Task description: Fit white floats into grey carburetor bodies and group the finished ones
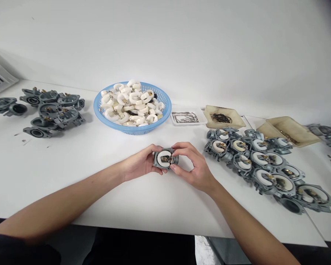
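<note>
Near the middle of the table, a grey metal carburetor body (pixel 157 162) is held with its bowl side up, and a white ring-shaped float (pixel 160 156) sits inside it. My left hand (pixel 142 162) is closed around its left side, thumb on the top edge. From the right, my right hand (pixel 193 163) touches the hinge end of the float, with fingers at the upper right edge and thumb at the lower right. Whether a small pin is between those fingertips is too small to tell.
A blue basket (pixel 98 110) of white floats stands behind. Right of it are a white tray (pixel 179 123) of thin pins and a cream tray (pixel 209 110) with black rings. Carburetor bodies with floats (pixel 260 158) crowd the right; several without floats (pixel 48 110) lie left.
</note>
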`<state>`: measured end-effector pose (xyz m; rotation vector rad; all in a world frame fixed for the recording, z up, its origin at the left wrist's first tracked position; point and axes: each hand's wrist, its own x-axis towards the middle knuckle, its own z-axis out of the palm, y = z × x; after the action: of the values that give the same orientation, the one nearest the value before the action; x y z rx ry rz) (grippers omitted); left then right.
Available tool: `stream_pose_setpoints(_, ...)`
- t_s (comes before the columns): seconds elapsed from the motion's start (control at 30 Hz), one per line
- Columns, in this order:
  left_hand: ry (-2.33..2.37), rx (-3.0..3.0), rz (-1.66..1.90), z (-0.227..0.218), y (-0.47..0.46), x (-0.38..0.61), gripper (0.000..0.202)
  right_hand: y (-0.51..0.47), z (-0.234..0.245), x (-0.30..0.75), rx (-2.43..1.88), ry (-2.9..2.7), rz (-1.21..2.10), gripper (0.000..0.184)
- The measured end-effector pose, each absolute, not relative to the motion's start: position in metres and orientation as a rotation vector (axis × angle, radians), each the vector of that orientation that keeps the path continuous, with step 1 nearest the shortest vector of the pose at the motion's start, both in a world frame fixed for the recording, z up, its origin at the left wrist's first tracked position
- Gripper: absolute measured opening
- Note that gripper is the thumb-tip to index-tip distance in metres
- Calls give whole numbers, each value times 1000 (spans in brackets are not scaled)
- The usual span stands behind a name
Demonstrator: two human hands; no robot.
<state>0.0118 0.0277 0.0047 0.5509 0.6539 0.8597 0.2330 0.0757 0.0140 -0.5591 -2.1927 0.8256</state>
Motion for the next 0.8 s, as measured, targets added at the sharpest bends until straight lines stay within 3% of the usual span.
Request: stream_pose_setpoints(0.8, 651, 550, 857, 4, 28, 11, 29, 74, 15, 233, -569, -2197, 823, 28)
